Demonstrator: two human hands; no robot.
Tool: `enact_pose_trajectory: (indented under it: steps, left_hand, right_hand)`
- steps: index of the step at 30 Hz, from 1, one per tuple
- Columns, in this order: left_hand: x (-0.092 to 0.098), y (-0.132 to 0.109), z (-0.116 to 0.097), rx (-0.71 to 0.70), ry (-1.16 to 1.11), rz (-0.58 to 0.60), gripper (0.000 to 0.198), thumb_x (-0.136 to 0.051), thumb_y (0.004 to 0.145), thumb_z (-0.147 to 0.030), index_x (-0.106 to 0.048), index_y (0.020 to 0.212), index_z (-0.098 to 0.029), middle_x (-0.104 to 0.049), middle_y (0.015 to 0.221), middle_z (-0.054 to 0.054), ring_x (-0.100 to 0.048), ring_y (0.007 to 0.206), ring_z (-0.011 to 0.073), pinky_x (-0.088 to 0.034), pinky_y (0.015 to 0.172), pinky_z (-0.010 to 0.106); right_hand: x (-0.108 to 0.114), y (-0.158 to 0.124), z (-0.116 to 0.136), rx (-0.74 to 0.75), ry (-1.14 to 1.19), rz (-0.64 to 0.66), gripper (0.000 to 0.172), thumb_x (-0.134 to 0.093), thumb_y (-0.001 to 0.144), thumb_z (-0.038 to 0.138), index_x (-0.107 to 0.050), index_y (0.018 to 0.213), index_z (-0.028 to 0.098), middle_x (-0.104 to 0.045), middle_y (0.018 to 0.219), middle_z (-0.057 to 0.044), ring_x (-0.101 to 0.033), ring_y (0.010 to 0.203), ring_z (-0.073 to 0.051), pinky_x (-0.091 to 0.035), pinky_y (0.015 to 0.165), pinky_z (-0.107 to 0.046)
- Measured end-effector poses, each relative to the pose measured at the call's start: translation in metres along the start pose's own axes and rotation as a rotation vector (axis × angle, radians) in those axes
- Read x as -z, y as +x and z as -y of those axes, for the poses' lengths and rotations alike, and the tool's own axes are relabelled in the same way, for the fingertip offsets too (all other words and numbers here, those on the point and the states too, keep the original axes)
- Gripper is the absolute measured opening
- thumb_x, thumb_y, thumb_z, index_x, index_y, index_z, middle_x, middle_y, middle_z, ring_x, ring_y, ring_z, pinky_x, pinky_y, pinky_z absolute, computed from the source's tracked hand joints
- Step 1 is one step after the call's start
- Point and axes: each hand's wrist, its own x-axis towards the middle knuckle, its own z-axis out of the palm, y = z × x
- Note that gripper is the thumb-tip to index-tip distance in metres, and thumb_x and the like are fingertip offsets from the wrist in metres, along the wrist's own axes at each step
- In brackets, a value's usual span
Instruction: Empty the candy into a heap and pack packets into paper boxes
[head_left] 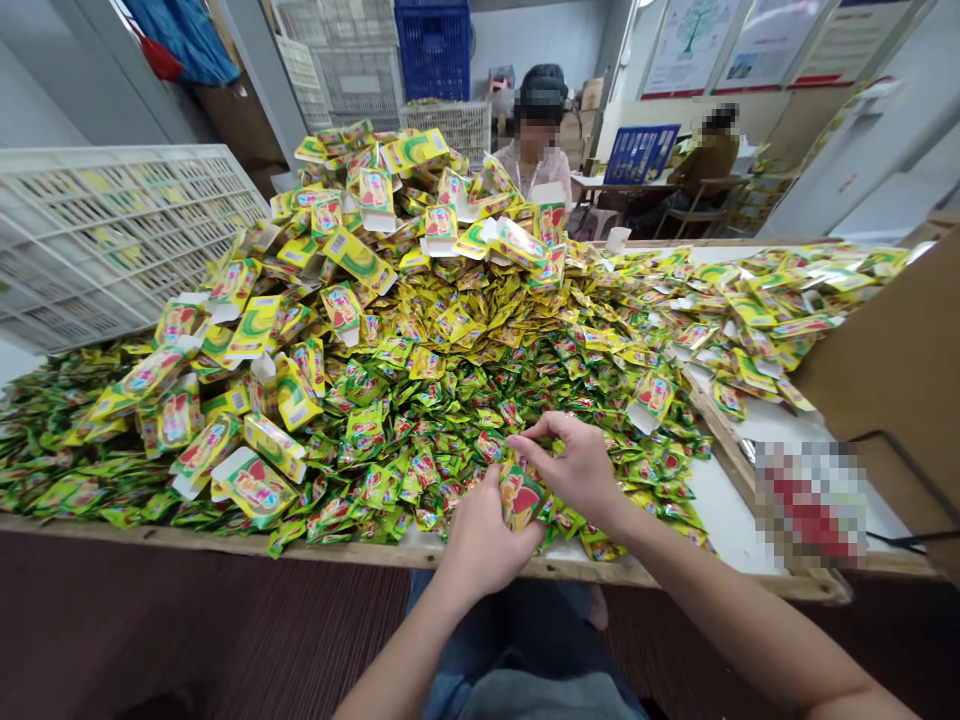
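Observation:
My left hand (484, 535) is wrapped round a small yellow-green carton (521, 497) with a red fruit picture, held just above the table's front edge. My right hand (577, 468) is beside and above that carton, thumb and fingertips pinched together over its top end. Whatever those fingertips hold is too small to make out. Around both hands lies a loose heap of small green sachets (420, 470), with yellow sachets (480, 305) farther back. Open empty-looking cartons (255, 487) are piled to the left.
A white plastic crate (127, 230) leans at the left. A wooden strip (720, 440) divides the table, with flatter cartons (750, 300) beyond it. A cardboard box (892, 390) stands at right. One person (536, 165) sits across the table; another person (709, 165) is farther back.

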Motion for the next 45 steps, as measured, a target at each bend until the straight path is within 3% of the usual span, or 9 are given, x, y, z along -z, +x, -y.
enact_pose_trajectory:
  steps: [4, 8, 13, 20, 24, 29, 34, 39, 45]
  left_hand:
    - [0.004, 0.002, 0.0, 0.048, 0.066, -0.134, 0.039, -0.059, 0.069, -0.03, -0.049, 0.106, -0.021, -0.065, 0.085, 0.004, -0.063, 0.081, 0.0226, -0.041, 0.068, 0.029]
    - [0.005, 0.007, -0.001, 0.086, 0.238, -0.179, 0.055, -0.059, 0.068, -0.033, -0.045, 0.12, -0.017, -0.066, 0.101, 0.011, -0.063, 0.094, 0.0287, -0.045, 0.075, 0.035]
    - [0.003, 0.015, 0.004, 0.045, 0.358, -0.313, 0.057, -0.06, 0.07, -0.033, -0.046, 0.122, -0.018, -0.062, 0.113, 0.012, -0.061, 0.101, 0.0283, -0.047, 0.081, 0.037]
    - [0.006, 0.022, 0.014, -0.199, 0.394, -0.47, 0.049, -0.063, 0.071, -0.035, -0.053, 0.115, -0.016, -0.066, 0.101, 0.01, -0.063, 0.088, 0.0265, -0.049, 0.074, 0.036]
    - [0.016, 0.022, 0.025, -0.337, 0.258, -0.578, 0.059, -0.071, 0.066, -0.039, -0.051, 0.117, -0.019, -0.064, 0.105, 0.009, -0.061, 0.092, 0.0252, -0.05, 0.081, 0.037]
    - [0.02, 0.019, 0.032, -0.402, 0.037, -0.57, 0.052, -0.073, 0.065, -0.027, -0.052, 0.112, -0.021, -0.064, 0.1, 0.005, -0.063, 0.09, 0.0192, -0.052, 0.077, 0.03]
    - [0.016, 0.017, 0.026, -0.461, 0.02, -0.558, 0.04, -0.069, 0.071, -0.034, -0.056, 0.105, -0.018, -0.062, 0.088, 0.004, -0.062, 0.077, 0.017, -0.053, 0.069, 0.028]
    - [0.017, 0.017, 0.023, -0.331, -0.21, -0.361, 0.058, -0.072, 0.068, -0.035, -0.048, 0.118, -0.019, -0.062, 0.102, 0.006, -0.063, 0.088, 0.0199, -0.053, 0.077, 0.032]
    - [0.014, 0.01, 0.016, -0.154, -0.691, -0.113, 0.042, -0.046, 0.089, -0.044, -0.033, 0.121, -0.02, -0.06, 0.104, 0.008, -0.064, 0.075, 0.0146, -0.055, 0.062, 0.027]
  right_hand:
    - [0.01, 0.004, -0.004, -0.061, 0.161, 0.305, 0.02, -0.066, 0.071, 0.034, -0.067, 0.084, 0.017, -0.069, 0.076, -0.003, -0.061, 0.066, -0.014, -0.048, 0.061, -0.026]
    - [0.009, 0.004, -0.011, -0.089, 0.13, 0.218, 0.015, -0.069, 0.066, 0.027, -0.066, 0.077, 0.016, -0.07, 0.074, -0.003, -0.062, 0.068, -0.015, -0.049, 0.063, -0.027]
    - [0.008, 0.001, -0.011, -0.07, 0.16, 0.341, 0.02, -0.062, 0.074, 0.035, -0.071, 0.083, 0.019, -0.073, 0.084, -0.004, -0.065, 0.079, -0.019, -0.05, 0.075, -0.032]
    - [-0.006, -0.009, -0.013, -0.234, 0.383, 0.309, 0.021, -0.065, 0.071, 0.037, -0.066, 0.08, 0.018, -0.07, 0.081, -0.004, -0.064, 0.078, -0.018, -0.05, 0.078, -0.033]
    - [-0.003, -0.003, -0.018, -0.36, 0.536, 0.208, 0.038, -0.071, 0.065, 0.045, -0.067, 0.091, 0.018, -0.07, 0.085, -0.005, -0.064, 0.08, -0.019, -0.052, 0.08, -0.035]
    - [0.01, -0.001, -0.007, -0.214, 0.506, 0.454, 0.039, -0.064, 0.076, 0.049, -0.069, 0.103, 0.02, -0.069, 0.106, -0.006, -0.06, 0.105, -0.023, -0.044, 0.097, -0.041]
    - [0.007, -0.006, -0.001, -0.228, 0.582, 0.683, 0.04, -0.065, 0.076, 0.049, -0.068, 0.1, 0.016, -0.07, 0.101, -0.006, -0.064, 0.094, -0.02, -0.047, 0.093, -0.037]
    - [-0.002, -0.006, -0.011, -0.495, 0.733, 0.526, 0.043, -0.074, 0.065, 0.051, -0.07, 0.089, 0.016, -0.073, 0.09, -0.006, -0.066, 0.086, -0.02, -0.049, 0.089, -0.037]
    - [-0.001, -0.009, -0.012, -0.449, 0.717, 0.456, 0.039, -0.072, 0.066, 0.053, -0.071, 0.083, 0.018, -0.073, 0.087, -0.005, -0.065, 0.087, -0.02, -0.049, 0.088, -0.036]
